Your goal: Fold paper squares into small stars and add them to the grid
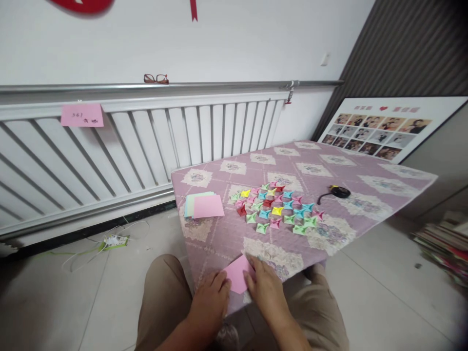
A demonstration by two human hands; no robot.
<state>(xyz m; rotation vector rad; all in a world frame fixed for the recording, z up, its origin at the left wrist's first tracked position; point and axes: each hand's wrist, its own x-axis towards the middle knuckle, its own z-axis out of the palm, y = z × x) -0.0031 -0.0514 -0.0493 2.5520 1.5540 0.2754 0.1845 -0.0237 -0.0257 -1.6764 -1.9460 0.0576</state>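
Note:
A sheet of pink paper (237,276) lies at the near edge of the cloth-covered table, its outline angled as if partly folded. My left hand (212,298) grips its left edge, fingers pressed together and resting on the paper. On the opposite side my right hand (266,287) grips the paper, with the thumb on its face and the fingers along its upper right edge. Further up the table stands a group of small folded paper pieces (277,211) in green, blue, yellow, red and pink. Left of them is a stack of coloured paper sheets (208,206), pink on top.
A coiled black cord or tape (340,192) lies right of the folded pieces. Beyond the table are a white radiator (219,129) and glasses (156,79) on a pipe. A power strip (114,242) sits on the floor at left; a photo board (380,124) leans at right.

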